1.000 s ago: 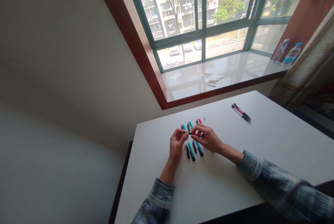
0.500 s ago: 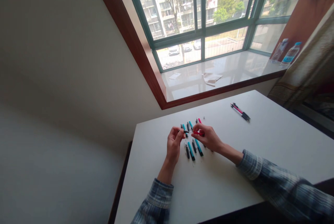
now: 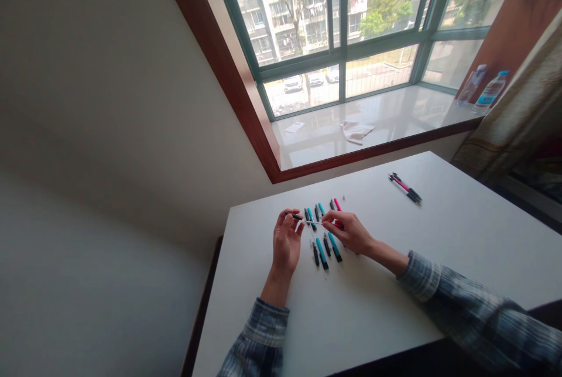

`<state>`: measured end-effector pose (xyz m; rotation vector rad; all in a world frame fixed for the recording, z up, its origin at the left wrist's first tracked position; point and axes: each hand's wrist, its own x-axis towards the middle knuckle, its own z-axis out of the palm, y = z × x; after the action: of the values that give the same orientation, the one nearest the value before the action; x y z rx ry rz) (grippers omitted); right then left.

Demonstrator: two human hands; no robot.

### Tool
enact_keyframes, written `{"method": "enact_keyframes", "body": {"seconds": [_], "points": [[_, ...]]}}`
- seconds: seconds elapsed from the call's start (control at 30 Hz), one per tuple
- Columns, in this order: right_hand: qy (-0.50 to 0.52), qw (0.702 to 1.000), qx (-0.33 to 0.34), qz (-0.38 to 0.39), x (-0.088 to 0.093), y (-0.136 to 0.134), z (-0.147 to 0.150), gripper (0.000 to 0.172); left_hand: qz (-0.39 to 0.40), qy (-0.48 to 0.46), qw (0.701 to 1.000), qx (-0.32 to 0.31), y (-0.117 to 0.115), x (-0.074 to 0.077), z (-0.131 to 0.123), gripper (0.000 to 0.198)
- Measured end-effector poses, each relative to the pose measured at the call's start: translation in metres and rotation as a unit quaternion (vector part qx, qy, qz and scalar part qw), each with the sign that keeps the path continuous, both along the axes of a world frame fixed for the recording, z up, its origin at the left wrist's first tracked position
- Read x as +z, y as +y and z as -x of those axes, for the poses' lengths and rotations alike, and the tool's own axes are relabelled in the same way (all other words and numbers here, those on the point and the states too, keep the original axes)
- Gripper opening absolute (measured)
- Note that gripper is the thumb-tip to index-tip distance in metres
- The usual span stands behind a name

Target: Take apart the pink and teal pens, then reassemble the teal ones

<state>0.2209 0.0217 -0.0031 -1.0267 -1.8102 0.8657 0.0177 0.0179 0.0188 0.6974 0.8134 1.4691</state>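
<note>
Hands: both were over the near-left part of the white table (image 3: 395, 283), apart from each other, with a thin refill (image 3: 314, 222) bridging the gap between them.
Left hand: I saw the left hand (image 3: 285, 242) pinching a short black pen piece (image 3: 294, 215) between thumb and fingertips, just above the table at the left end of the refill.
Right hand: the right hand (image 3: 351, 233) was closed on a red barrel (image 3: 339, 225); most of the barrel was hidden in the grip.
Refill: I could not tell whether its left end sat inside the black pen piece or only touched it.
Loose parts: a row of blue and black pen parts (image 3: 322, 248) lay side by side on the table, under and just beyond the hands.
Far right: a few whole pens (image 3: 404, 188) lay together on the table, well apart from the hands.
Sill: a crumpled cloth (image 3: 356, 131) and two bottles (image 3: 485, 87) rested on the window sill (image 3: 395, 116) beyond the table.
</note>
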Motion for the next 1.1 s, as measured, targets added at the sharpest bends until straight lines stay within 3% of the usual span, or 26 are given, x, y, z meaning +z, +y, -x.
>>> {"method": "enact_keyframes", "body": {"seconds": [0.2,0.3,0.43,0.57,0.77,1.0,1.1], "points": [[0.044,0.998,0.008,0.053,-0.003,0.002,0.002,0.032,-0.004,0.016,1.000,0.001,0.001,0.000,0.001,0.019],[0.077,0.994,0.027,0.075,-0.003,0.002,0.003,0.034,-0.009,0.097,0.995,-0.020,-0.002,-0.002,-0.003,0.023],[0.106,0.988,0.047,0.099,-0.002,0.001,0.005,0.038,-0.032,0.253,0.966,-0.054,-0.006,-0.004,-0.008,0.039],[0.117,0.985,0.058,0.109,0.002,0.000,0.006,0.038,-0.061,0.320,0.943,-0.064,-0.006,-0.006,-0.010,0.042],[0.100,0.987,0.068,0.108,0.002,-0.001,0.006,0.037,-0.081,0.322,0.942,-0.050,-0.005,-0.008,-0.011,0.038],[0.048,0.996,0.042,0.062,-0.002,0.002,-0.001,0.033,-0.071,0.254,0.961,0.077,0.000,-0.012,-0.002,0.029],[0.032,0.998,0.036,0.049,-0.002,0.003,-0.003,0.032,-0.051,0.202,0.973,0.095,0.003,-0.015,0.003,0.029]]}}
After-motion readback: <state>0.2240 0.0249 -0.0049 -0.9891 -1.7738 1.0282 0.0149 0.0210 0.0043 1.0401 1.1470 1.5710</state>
